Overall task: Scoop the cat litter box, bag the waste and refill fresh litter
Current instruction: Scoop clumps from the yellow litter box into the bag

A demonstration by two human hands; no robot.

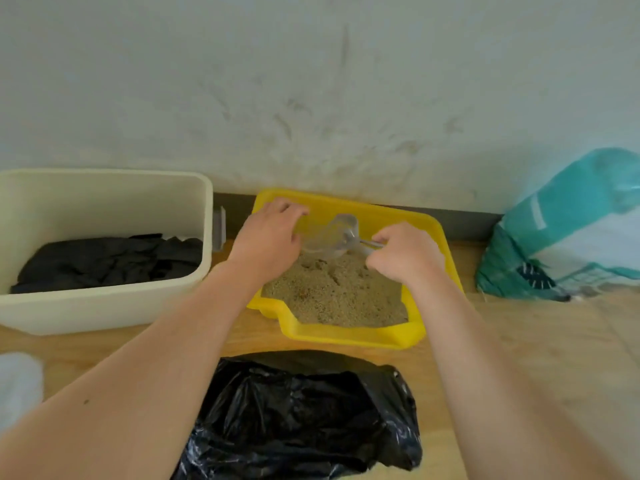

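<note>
A yellow litter box sits on the wooden floor against the wall, holding tan litter. My right hand is closed on the handle of a clear plastic scoop, whose bowl hangs just above the litter at the back of the box. My left hand rests over the box's left side, fingers curled against the scoop's bowl. A black rubbish bag lies open on the floor in front of the box, between my forearms.
A cream plastic tub with black bags inside stands at the left. A teal and white litter sack leans on the wall at the right. Something white and blurred lies at the left edge.
</note>
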